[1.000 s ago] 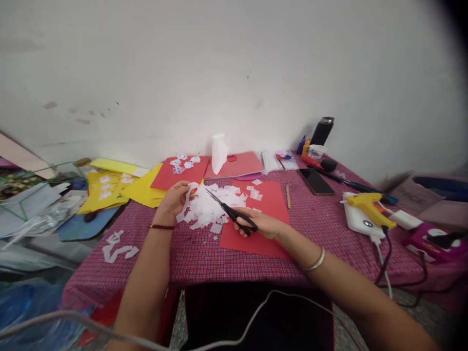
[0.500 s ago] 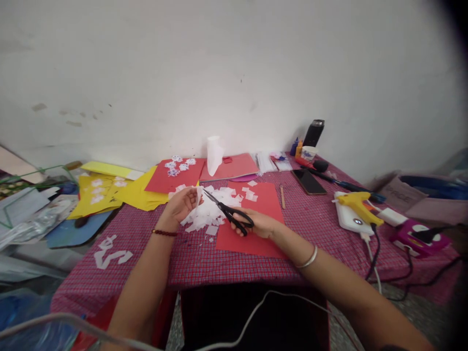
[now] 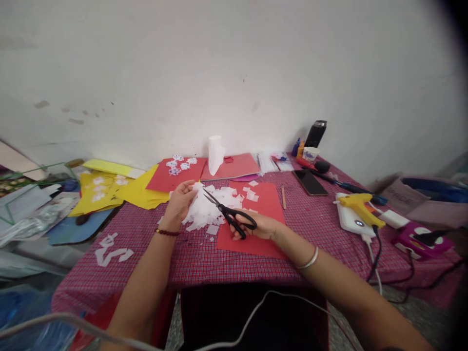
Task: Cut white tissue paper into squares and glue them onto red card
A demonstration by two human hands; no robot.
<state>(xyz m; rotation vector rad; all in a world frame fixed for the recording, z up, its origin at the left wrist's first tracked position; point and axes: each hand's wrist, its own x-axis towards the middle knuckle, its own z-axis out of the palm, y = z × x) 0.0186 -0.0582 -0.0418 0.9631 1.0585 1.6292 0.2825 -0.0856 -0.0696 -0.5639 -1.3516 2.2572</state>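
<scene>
My right hand [image 3: 258,226] grips a pair of black scissors [image 3: 234,216] by the handles. Their blades point up and to the left and look slightly apart. My left hand [image 3: 180,202] pinches a thin white piece of paper [image 3: 198,187] between thumb and fingers, just left of the scissor tips. Paper and blades appear apart. Below both hands lies a loose heap of cut white paper pieces [image 3: 201,214], some of it on a red sheet [image 3: 268,239].
Red sheets [image 3: 157,180] with paper flowers and a white paper roll [image 3: 215,153] stand behind. Yellow sheets [image 3: 141,195] lie left. On the right are a phone [image 3: 310,182], a wooden stick [image 3: 283,197], a yellow glue gun [image 3: 360,208], a power bank [image 3: 349,222] and cables.
My left hand has turned, its palm now facing more inward, with the paper still pinched. The scissors stay in my right hand, nearly in place. The view has shifted slightly.
</scene>
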